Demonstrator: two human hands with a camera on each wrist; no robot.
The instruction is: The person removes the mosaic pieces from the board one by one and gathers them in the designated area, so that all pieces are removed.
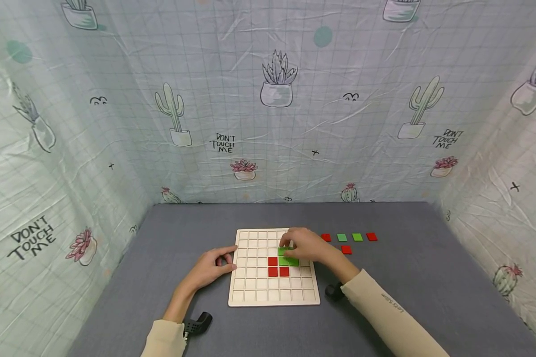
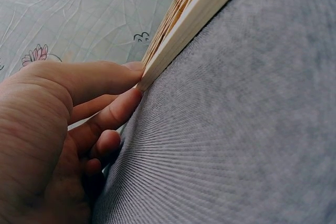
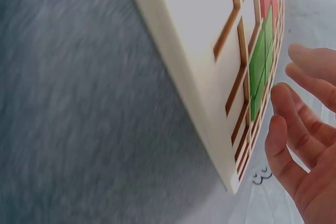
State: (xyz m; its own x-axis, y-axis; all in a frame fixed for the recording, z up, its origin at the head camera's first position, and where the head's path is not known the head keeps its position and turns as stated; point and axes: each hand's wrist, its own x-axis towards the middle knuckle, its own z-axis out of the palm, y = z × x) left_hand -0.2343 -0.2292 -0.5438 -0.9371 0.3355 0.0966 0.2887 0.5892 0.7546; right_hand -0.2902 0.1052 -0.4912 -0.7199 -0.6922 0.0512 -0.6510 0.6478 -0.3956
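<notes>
A light wooden grid board (image 1: pixel 252 285) lies on the table. Three red tiles (image 1: pixel 273 271) sit in its cells, with several green tiles (image 1: pixel 283 261) up and to their right, partly covered by fingers. My left hand (image 1: pixel 209 267) touches the board's left edge with thumb and forefinger, spread apart along it; the other fingers curl loosely below, as the left wrist view shows. Over the green tiles is my right hand (image 1: pixel 307 244), fingers spread and bent a little. In the right wrist view nothing shows between those fingers, and their tips are close to the board's surface.
Right of the board lie loose tiles: a red tile (image 1: pixel 372 237), a bright green tile (image 1: pixel 357 237), a teal-green tile (image 1: pixel 341 238) and more red ones. The grey table (image 1: pixel 196 223) meets a patterned cloth (image 1: pixel 277 148) at the back and sides.
</notes>
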